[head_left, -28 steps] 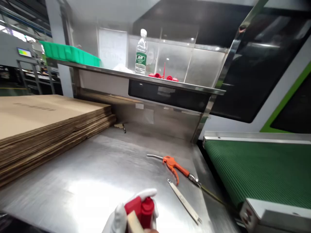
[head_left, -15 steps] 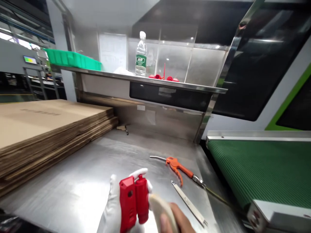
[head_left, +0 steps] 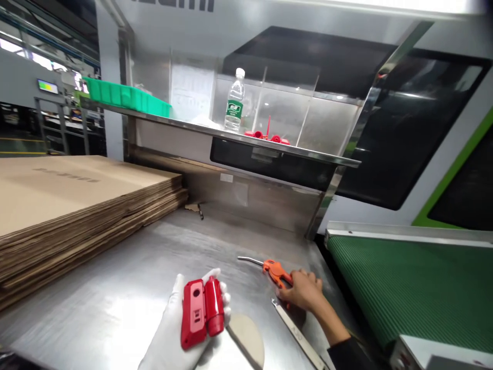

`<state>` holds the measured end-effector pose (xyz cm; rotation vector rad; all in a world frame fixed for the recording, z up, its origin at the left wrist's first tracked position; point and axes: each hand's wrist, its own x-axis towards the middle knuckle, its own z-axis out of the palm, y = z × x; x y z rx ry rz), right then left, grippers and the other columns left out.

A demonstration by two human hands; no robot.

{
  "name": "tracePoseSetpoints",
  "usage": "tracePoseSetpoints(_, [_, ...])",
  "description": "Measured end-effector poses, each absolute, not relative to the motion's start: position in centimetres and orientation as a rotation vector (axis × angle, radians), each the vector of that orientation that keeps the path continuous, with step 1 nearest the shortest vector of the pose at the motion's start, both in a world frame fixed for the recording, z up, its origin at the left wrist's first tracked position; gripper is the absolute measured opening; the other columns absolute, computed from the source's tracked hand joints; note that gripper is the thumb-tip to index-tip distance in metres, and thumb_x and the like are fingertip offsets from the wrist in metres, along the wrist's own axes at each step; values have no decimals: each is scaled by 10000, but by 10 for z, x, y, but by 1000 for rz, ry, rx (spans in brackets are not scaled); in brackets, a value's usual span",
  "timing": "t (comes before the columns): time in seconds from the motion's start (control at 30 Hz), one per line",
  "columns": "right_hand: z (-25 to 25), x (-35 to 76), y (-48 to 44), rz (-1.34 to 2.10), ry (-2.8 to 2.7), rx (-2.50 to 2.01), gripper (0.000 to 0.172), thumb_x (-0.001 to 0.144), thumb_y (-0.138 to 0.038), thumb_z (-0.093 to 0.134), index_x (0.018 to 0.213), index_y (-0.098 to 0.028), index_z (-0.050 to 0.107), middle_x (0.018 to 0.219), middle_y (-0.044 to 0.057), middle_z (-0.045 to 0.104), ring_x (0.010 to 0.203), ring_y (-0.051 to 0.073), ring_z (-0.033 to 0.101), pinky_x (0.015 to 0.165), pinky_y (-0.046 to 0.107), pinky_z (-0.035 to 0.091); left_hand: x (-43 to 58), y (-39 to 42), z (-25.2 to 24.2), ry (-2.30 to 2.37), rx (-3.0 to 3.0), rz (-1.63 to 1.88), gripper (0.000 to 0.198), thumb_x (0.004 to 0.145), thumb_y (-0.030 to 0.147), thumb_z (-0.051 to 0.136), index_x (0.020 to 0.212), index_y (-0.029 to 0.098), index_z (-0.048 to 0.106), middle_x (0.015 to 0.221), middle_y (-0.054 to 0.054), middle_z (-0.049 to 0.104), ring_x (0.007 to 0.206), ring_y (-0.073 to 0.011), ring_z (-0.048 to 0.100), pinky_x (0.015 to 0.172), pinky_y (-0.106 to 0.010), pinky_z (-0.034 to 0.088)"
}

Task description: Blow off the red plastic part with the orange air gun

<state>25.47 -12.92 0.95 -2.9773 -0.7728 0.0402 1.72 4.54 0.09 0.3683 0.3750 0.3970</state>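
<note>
The gloved left hand [head_left: 173, 329] was closed around a red part [head_left: 202, 313], a plastic block with a cylinder alongside it, and held it just above the tabletop [head_left: 115, 313] with the fingers wrapped behind it. The bare right hand [head_left: 302, 290], in a black sleeve, lay partly curled over the orange air gun [head_left: 274, 271], its fingers [head_left: 287, 293] on the gun's grip, though it could not be told whether they had closed on it. The gun's thin metal nozzle pointed left, toward the red part. A beige pad [head_left: 248, 339] lay on the tabletop just beside the left hand, and a steel strip [head_left: 296, 334] lay under the right wrist. To the left stood a stack of flat cardboard [head_left: 77, 195]. Above, a shelf [head_left: 246, 139] carried a water bottle [head_left: 234, 105], red caps [head_left: 265, 135] and a green bin [head_left: 127, 97]. A green conveyor [head_left: 400, 288] ran along the right.
</note>
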Motion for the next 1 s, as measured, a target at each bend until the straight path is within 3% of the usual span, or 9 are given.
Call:
tracePoseSetpoints(0.1, [-2,258,-132,17,-796,-2915,330,868,-448,770,1005,-164,675,1141,92,631,1131,320,564,960,471,451,18,46,4,381,403,439,561,990,535,514,1380,140,599,1046,-193,704,833,-296,715,751,-449,609])
tracePoseSetpoints(0.2, [-2,249,-139,-29,-847,-2801,262,916,-409,672,1007,-173,602,1003,69,653,923,264,639,747,370,484,18,47,9,372,383,492,560,990,529,515,1366,121,590,1025,-201,700,831,-313,710,733,-476,608])
tracePoseSetpoints(0.27, [3,240,-146,-57,-919,-2709,298,916,-404,624,1116,-194,558,962,34,650,806,223,643,668,334,468,17,49,15,359,404,532,528,985,514,533,1343,132,600,1021,-195,704,812,-308,709,713,-474,611])
tracePoseSetpoints(0.4, [4,227,-164,-199,-1229,-2476,594,864,-358,552,1430,-267,395,1047,14,618,849,205,638,758,322,508,12,61,23,424,339,636,495,1015,484,478,1326,117,597,1012,-195,699,834,-310,721,711,-488,636])
tracePoseSetpoints(0.5, [-2,227,-172,-443,-1447,-2276,580,894,-323,468,1461,-283,357,1000,14,601,807,201,646,711,315,536,9,77,22,355,169,697,454,1053,376,377,1335,83,580,1066,-216,681,899,-320,722,736,-499,647])
tracePoseSetpoints(0.6, [-5,230,-174,-551,-1584,-2154,575,917,-289,469,1478,-274,342,932,-1,587,727,174,639,623,265,545,8,92,17,273,125,672,425,1052,348,388,1307,83,602,1053,-198,663,874,-293,711,722,-477,646])
tracePoseSetpoints(0.8, [-1,226,-173,-471,-1659,-2047,648,902,-210,524,1514,-258,314,961,8,578,755,165,619,641,246,543,7,99,9,158,59,601,365,1016,366,528,1253,104,620,953,-116,647,897,-277,684,817,-574,609])
tracePoseSetpoints(1.0, [2,219,-173,-372,-1624,-2036,662,889,-172,540,1510,-270,331,981,21,566,803,194,609,685,288,533,2,94,3,-56,95,598,353,1024,273,548,1357,158,533,853,-34,652,958,-244,694,937,-626,562])
